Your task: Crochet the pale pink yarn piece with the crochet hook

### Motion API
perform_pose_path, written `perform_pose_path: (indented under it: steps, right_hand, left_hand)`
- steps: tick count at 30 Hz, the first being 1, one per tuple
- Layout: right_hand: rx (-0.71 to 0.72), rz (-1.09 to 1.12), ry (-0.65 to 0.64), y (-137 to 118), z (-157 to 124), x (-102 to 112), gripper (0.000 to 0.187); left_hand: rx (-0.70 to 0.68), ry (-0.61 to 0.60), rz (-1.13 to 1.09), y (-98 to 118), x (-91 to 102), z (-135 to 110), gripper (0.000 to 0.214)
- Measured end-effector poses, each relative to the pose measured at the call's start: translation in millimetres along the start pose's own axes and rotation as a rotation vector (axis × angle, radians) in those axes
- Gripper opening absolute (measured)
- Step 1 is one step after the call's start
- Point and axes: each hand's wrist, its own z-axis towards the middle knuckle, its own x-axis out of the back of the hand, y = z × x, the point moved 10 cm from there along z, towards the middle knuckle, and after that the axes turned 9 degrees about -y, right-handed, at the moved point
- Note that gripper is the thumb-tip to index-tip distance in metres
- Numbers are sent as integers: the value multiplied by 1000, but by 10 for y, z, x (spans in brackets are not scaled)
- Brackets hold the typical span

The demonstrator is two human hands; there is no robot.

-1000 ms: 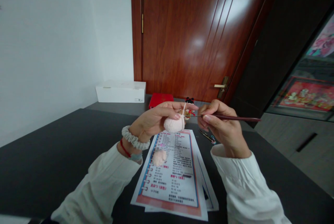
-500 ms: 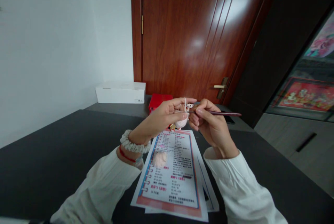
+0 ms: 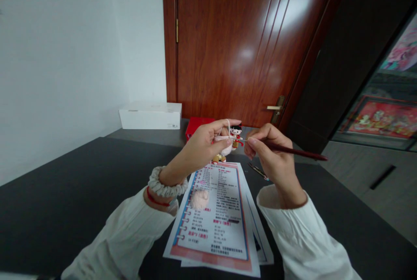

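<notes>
My left hand (image 3: 208, 141) pinches a pale pink crochet piece (image 3: 226, 148), with a strand of yarn (image 3: 228, 127) looped over its raised index finger. My right hand (image 3: 272, 151) is closed on a crochet hook (image 3: 299, 152) with a dark red handle; its thin metal tip points left and reaches the crochet piece's edge. Behind the hands stands a small doll (image 3: 236, 130) with black hair and red clothing, partly hidden. A fluffy pale pink clump of yarn (image 3: 200, 200) rests on the printed pattern sheet (image 3: 224, 228) below my hands.
On the dark table (image 3: 81, 188), a white box (image 3: 150, 116) and a red box (image 3: 195, 127) stand at the back. A slim metallic tool (image 3: 258, 171) lies beside the sheets, near my right wrist. A wooden door (image 3: 224, 54) rises behind.
My right hand has shifted slightly right, and the hook's handle end now tilts lower and farther right. My left hand has moved a little left, showing more of the doll.
</notes>
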Motion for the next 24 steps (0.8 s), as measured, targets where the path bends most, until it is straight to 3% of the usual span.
perform_pose_path:
  steps: [5, 10, 16, 20, 24]
  right_hand:
    - [60, -232, -26, -132, -11, -72, 13]
    - [220, -582, -103, -306, -38, -231, 12]
    - [290, -734, -131, -350, -60, -321, 14]
    - [319, -732, -155, -367, -58, -361, 14]
    - [188, -554, -49, -283, -30, -196, 12]
  left_hand:
    - [-11, 84, 65, 50, 43, 5, 41]
    - [-5, 130, 135, 72, 94, 17, 41]
    - [-37, 167, 266, 135, 140, -1, 39]
    - [-73, 208, 357, 210, 160, -31, 39]
    - [-64, 210, 450, 252, 145, -35, 39]
